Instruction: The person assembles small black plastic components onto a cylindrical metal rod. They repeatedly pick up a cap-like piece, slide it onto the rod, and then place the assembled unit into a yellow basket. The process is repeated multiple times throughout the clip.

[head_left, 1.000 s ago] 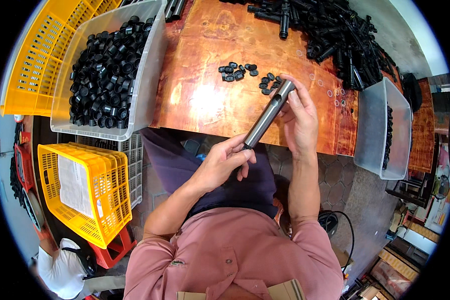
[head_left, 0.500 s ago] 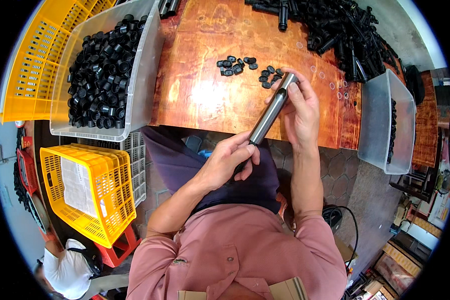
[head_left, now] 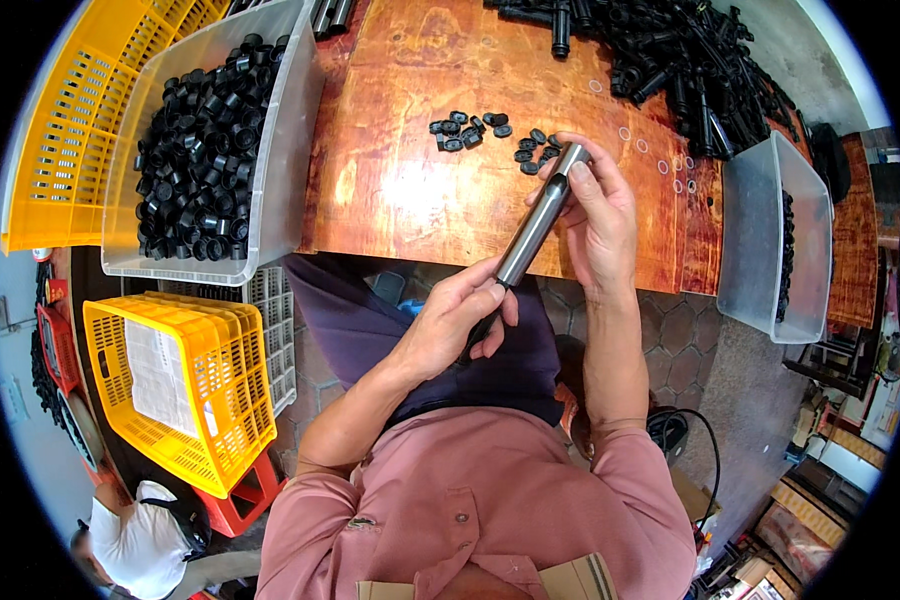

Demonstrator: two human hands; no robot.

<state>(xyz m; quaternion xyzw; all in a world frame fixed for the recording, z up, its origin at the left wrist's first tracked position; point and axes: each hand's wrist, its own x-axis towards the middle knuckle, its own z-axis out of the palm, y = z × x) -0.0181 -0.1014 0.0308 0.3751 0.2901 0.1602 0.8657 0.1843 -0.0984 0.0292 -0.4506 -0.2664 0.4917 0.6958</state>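
Workshop w/ tiled floor; a reddish-brown wooden bench [head_left: 400,180] runs across the top of the view. The person sits at its near edge, in a pink shirt and dark apron.

Both hands hold one grey metal tube [head_left: 535,225], tilted diagonally, upper end over the bench edge, lower end toward the lap. Left hand [head_left: 450,325] grips the lower end, fingers [head_left: 485,300] wrapped & clamped round it. Right hand [head_left: 600,215] is at the upper end, thumb and fingers closed on the tube's tip, just above the bench.

Just beyond the tube's top, a small scatter of black caps [head_left: 470,128] lies loose on the bench, plus a few more near the right hand. Thin clear rings [head_left: 675,170] lie to the right of them.

Far right of bench: big heap of black rod-like parts [head_left: 670,50]. Left end: clear plastic bin [head_left: 285,130] full of black caps, w/ a yellow crate [head_left: 60,120] behind it. Right edge: another clear bin [head_left: 770,240], contents hard to tell.

On the floor at left, a yellow crate [head_left: 180,390] w/ a paper sheet inside, on a red stool [head_left: 245,500]. Another person in a white top [head_left: 145,545] at lower left.
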